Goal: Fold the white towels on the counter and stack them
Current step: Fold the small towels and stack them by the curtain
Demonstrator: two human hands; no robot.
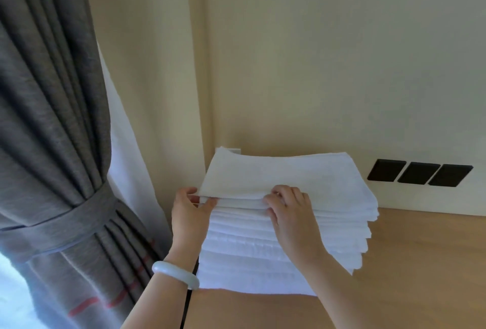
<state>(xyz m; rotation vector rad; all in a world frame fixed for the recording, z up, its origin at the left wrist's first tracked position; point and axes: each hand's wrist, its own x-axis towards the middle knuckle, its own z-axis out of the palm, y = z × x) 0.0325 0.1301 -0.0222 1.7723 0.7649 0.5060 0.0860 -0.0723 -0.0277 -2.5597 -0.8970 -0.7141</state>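
A tall stack of folded white towels stands on the wooden counter against the wall corner. The top towel lies flat on the stack. My left hand pinches the top towel's near left corner, thumb under the edge. My right hand grips the front edge of the same towel with its fingers curled over the fold, near the middle of the stack's front. A white bangle sits on my left wrist.
A grey curtain tied with a band hangs at the left, with a white sheer behind it. Three black wall plates are set in the wall right of the stack. A dark gap runs along the counter's left edge.
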